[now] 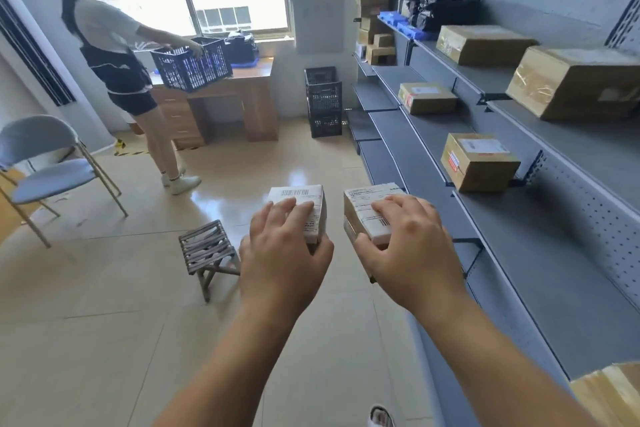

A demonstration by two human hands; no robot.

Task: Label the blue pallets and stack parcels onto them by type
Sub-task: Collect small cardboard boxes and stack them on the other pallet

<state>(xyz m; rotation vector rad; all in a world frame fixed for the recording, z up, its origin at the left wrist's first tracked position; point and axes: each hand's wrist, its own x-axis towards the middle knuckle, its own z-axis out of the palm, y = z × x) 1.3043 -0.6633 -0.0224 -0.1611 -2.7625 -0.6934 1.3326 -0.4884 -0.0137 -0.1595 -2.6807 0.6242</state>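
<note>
Right now two hands reach out in the middle of the frame, and each one holds a small box. The left hand (pixel 284 250) grips the left parcel (pixel 298 192), with its fingers curled over the white label on top and its thumb on the near side. The right hand (pixel 412 246) grips the right parcel (pixel 360 199) the same way. The two parcels are side by side, close but not touching, and both are up in the air above the shiny floor (pixel 104 288).

Down the right side of the frame runs a long gray shelf rack (pixel 519 270). Brown boxes sit on it, well apart from each other, like the big box (pixel 571 83) at the upper right and a smaller box (pixel 479 163) lower down. Some blue trays (pixel 401 24) sit on the top shelf, far back, beside some black bags (pixel 436 7).

At the upper left, another person (pixel 110 55) stands by a wooden desk (pixel 242 90) and holds a dark crate (pixel 192 68). More dark crates (pixel 323 102) are stacked on the floor near the top middle. A folding chair (pixel 52 163) is at the left, and a little stool (pixel 207 250) stands just left of the left hand.
</note>
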